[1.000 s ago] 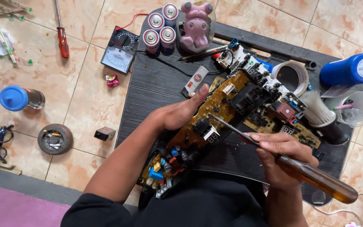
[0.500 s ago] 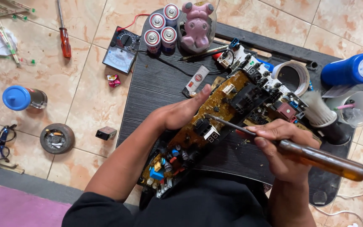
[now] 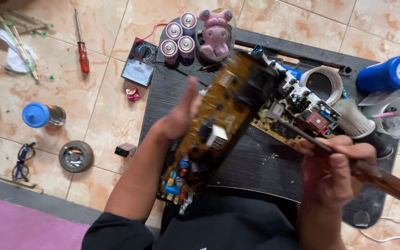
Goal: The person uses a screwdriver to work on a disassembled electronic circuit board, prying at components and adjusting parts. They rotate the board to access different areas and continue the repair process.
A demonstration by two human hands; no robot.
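My left hand [image 3: 179,115] grips the left edge of a long brown circuit board [image 3: 218,125], which is raised and tilted over the black table [image 3: 255,162]; the board's far end is blurred. Coloured parts crowd its near end by my lap. My right hand [image 3: 334,171] is closed on a wooden-handled soldering iron [image 3: 385,183], with the metal shaft pointing up-left toward the board's right side. A second circuit board [image 3: 302,99] with white and black parts lies flat on the table beyond the raised one.
On the table stand a tape roll [image 3: 322,81], a blue-capped can [image 3: 387,74], a clear cup [image 3: 394,115], a brush [image 3: 353,118], batteries [image 3: 179,37] and a pink figure [image 3: 215,30]. The tiled floor holds a multimeter [image 3: 139,65], a red screwdriver [image 3: 83,51], a blue-lidded jar [image 3: 42,115], a round tin [image 3: 75,156] and glasses [image 3: 21,162].
The brown board, which lay flat under my left hand, has been lifted and swung upright-left. The soldering iron's tip has come off it and drawn back to the right.
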